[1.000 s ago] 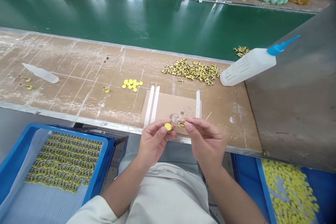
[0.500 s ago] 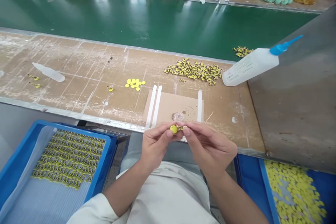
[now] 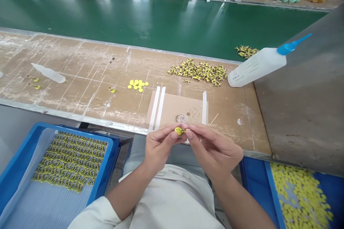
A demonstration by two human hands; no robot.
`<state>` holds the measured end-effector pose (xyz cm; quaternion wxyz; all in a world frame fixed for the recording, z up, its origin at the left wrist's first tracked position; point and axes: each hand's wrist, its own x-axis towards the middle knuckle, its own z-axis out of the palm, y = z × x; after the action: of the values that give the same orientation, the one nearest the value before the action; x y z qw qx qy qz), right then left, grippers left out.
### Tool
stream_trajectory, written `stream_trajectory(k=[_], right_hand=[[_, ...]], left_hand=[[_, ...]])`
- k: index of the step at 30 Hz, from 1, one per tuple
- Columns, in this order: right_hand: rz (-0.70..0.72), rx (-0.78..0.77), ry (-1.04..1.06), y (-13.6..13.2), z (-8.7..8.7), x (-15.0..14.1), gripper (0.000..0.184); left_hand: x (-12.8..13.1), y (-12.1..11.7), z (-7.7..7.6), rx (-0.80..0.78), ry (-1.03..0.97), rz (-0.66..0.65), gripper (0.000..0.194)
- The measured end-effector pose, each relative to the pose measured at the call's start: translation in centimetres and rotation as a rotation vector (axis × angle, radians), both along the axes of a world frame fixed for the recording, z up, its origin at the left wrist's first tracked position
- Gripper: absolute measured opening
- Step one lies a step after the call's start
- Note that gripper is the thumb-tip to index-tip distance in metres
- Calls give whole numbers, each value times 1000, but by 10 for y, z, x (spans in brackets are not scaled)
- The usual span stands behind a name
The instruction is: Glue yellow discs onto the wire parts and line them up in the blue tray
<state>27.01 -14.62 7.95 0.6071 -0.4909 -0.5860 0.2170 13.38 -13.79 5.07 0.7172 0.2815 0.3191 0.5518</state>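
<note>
A blue-capped white glue bottle (image 3: 255, 68) beside the green conveyor belt (image 3: 161, 18)

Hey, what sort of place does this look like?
Looks like a factory assembly line: a green conveyor belt, a squeeze bottle, and a blue tray of neatly rowed yellow parts.

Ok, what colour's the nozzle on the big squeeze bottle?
Bright blue nozzle on the white squeeze bottle; shows clearly in the head view.

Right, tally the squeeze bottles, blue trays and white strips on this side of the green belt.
Squeeze bottles: 2
Blue trays: 2
White strips: 3
Total: 7
</note>
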Motion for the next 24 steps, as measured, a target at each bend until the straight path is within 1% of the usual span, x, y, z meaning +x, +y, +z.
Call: stream_trajectory(k=[6, 11, 24], right_hand=[[18, 53, -6, 1, -4, 2, 39], [17, 37, -22, 2, -4, 2, 39], [14, 42, -37, 3, -5, 1, 39]], left_hand=[[1, 1, 2, -3, 2, 8, 19], [1, 1, 1, 20, -22, -4, 18], [1, -1, -2, 9, -9, 9, 18]])
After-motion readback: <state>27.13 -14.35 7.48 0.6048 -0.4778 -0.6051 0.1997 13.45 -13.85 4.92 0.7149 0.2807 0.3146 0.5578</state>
